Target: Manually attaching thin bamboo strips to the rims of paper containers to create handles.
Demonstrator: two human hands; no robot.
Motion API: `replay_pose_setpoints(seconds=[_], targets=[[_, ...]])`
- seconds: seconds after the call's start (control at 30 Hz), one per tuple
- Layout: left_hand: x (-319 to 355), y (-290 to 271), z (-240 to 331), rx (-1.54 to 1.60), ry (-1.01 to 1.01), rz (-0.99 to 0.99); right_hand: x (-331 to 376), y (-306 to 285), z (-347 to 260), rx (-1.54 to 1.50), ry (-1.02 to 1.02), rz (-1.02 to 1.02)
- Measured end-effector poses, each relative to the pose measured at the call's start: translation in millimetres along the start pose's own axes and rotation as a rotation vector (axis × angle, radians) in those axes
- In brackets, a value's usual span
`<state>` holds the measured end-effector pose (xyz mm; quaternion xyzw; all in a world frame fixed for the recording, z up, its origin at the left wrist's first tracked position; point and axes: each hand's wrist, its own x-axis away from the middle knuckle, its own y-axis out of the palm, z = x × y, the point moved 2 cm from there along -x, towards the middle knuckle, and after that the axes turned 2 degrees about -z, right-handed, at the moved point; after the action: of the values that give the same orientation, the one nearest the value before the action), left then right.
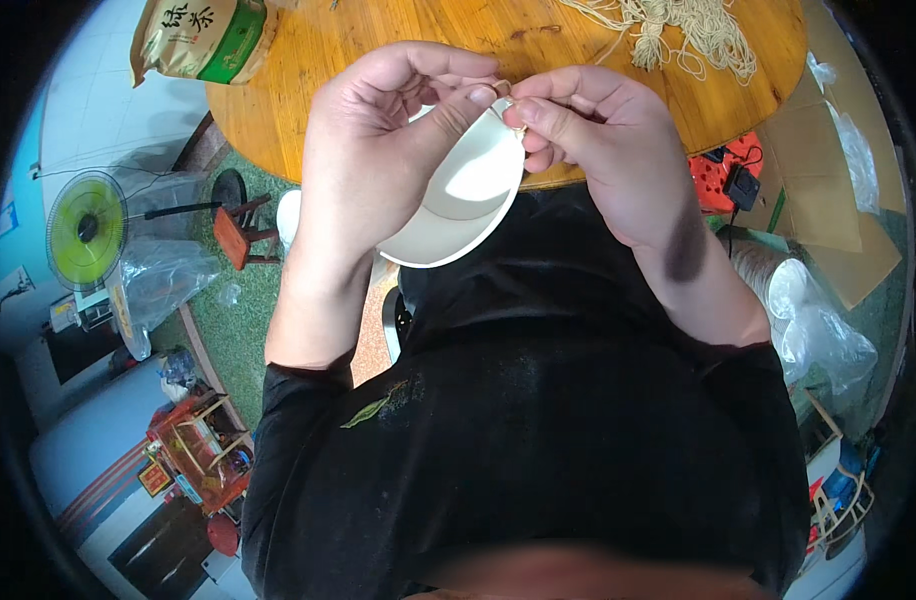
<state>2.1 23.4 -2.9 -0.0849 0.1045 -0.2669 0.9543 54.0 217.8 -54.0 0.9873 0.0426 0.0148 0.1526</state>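
White cup (pixel 473 180) up at chest height — left hand (pixel 378 130) clamped on its rim, right hand (pixel 588 130) pinching the string (pixel 505 92) at the top edge — just above the round wooden table (pixel 308 90).

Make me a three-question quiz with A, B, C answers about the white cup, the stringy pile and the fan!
1. Where is the pile of cream string?
A. On the round wooden table
B. On the green floor
C. Inside the cup

2. What colour is the middle of the fan?
A. Red
B. Yellow-green
C. Blue

3. How is the white paper cup held?
A. Standing alone on the table
B. By the left hand only
C. By both hands, the right hand pinching at its rim

Answers: 1 A, the string lies on the tabletop's far side. 2 B, the fan's blades look yellow-green behind the grille. 3 C, the left hand's thumb presses on the cup and the right fingers meet its rim.
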Motion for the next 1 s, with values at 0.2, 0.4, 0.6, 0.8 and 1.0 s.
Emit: replay_pose_setpoints(seconds=[0.2,0.4,0.6,0.8,1.0], targets=[[-3.1,0.7,0.9,0.031,0.006,-0.011,0.7,-0.8,-1.5,0.026,-0.032,-0.013],[-6.8,-0.3,5.2,-0.233,0.194,-0.036,-5.0,-6.1,-10.8,0.081,0.000,-0.116],[-14.1,3.5,9.3,-0.338,0.216,-0.101,-11.3,-12.5,-14.6,0.098,0.010,-0.191],[-33.2,4.1,-20.1,-0.125,0.526,-0.147,-16.0,-26.0,-18.0,0.193,0.092,-0.294],[-13.1,9.6,4.4,-0.107,0.094,-0.052,-13.7,-24.8,-14.2,0.082,0.014,-0.298]])
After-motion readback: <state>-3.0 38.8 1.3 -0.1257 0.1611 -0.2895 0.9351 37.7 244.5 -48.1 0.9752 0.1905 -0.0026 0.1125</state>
